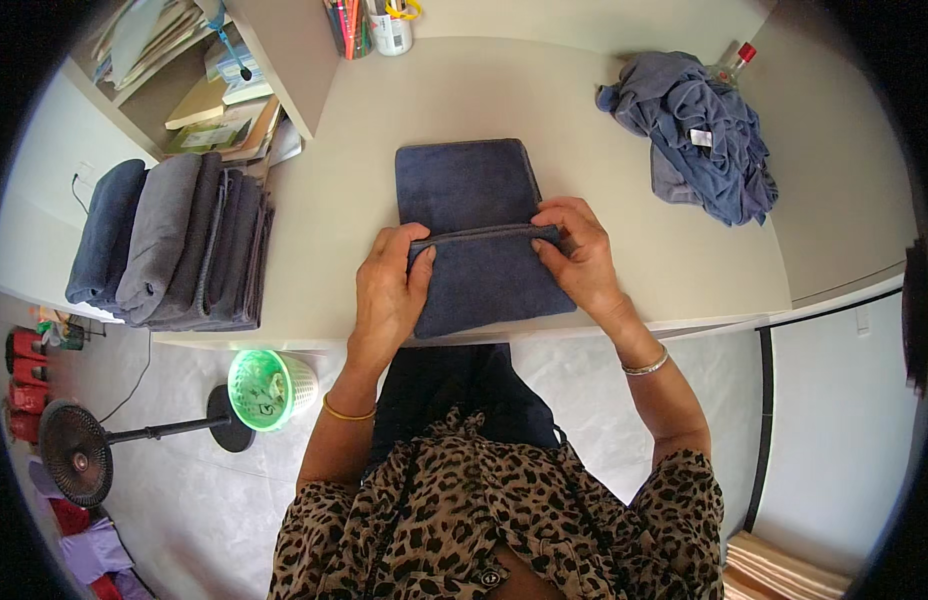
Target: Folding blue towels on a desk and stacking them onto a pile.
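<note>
In front of me on the desk lies a dark blue towel (468, 184), partly folded. Its near part is turned over, and a hemmed edge runs across the middle. My left hand (393, 281) pinches the left end of that edge between thumb and fingers. At the right end, my right hand (580, 251) grips the same edge, thumb below and fingers above. To the left stands a stack of folded grey and dark blue towels (160, 240). A crumpled heap of blue-grey towels (696, 135) lies at the back right, with a white tag showing.
Bookshelf (284, 75) with papers and books borders the desk (344, 195) at left. Pencils in a cup (350, 30) and a white container (391, 31) stand behind. A red-capped bottle (734, 66) is partly behind the heap. Below are a green-rimmed basket (303, 386) and a fan (78, 454).
</note>
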A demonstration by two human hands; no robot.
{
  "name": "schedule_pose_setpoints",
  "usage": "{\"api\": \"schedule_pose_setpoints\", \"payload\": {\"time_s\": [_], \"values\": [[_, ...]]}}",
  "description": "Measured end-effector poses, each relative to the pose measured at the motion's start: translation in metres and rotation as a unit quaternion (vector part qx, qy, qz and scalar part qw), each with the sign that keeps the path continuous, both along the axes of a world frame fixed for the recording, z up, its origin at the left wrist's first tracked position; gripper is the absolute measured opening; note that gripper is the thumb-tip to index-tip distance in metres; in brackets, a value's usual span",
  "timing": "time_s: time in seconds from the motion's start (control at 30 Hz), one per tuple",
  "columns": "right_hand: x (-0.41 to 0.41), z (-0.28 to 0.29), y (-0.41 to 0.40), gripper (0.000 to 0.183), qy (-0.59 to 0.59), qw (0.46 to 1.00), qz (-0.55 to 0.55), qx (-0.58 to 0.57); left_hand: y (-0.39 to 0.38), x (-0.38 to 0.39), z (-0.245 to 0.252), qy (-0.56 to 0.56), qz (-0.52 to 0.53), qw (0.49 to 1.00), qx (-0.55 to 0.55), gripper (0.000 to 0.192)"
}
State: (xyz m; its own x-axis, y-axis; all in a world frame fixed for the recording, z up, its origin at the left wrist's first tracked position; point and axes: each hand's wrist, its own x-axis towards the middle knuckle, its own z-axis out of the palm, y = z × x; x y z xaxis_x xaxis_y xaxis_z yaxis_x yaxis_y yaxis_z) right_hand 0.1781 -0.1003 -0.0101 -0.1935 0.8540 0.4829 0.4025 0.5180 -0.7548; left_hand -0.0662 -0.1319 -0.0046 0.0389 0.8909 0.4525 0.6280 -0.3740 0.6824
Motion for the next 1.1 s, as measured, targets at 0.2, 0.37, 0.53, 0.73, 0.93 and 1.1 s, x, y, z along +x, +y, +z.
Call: {"api": "schedule_pose_setpoints", "payload": {"time_s": [0.2,0.37,0.53,0.73,0.93,1.1], "values": [[0.013,0.009,-0.02,0.035,-0.053,0.996,-0.029,0.068,-0.002,-0.004,-0.005,0.04,0.033,0.996,0.077,0.022],[0.018,0.026,-0.053,0.05,-0.166,0.981,0.089,0.045,-0.015,-0.02,-0.003,0.011,-0.072,0.993,0.089,0.04],[0.023,0.013,-0.062,0.052,-0.23,0.967,0.101,0.044,-0.043,-0.019,0.016,0.145,-0.151,0.978,0.007,0.064],[0.025,0.011,-0.061,0.046,-0.232,0.967,0.1,0.039,-0.04,-0.022,0.011,0.218,-0.159,0.962,-0.031,0.07],[0.025,0.013,-0.066,0.035,-0.221,0.968,0.106,0.057,-0.044,-0.026,0.006,0.205,-0.159,0.966,-0.001,0.058],[0.025,0.017,-0.074,0.039,-0.209,0.966,0.131,0.078,-0.053,-0.028,0.01,0.156,-0.177,0.972,-0.004,0.044]]}}
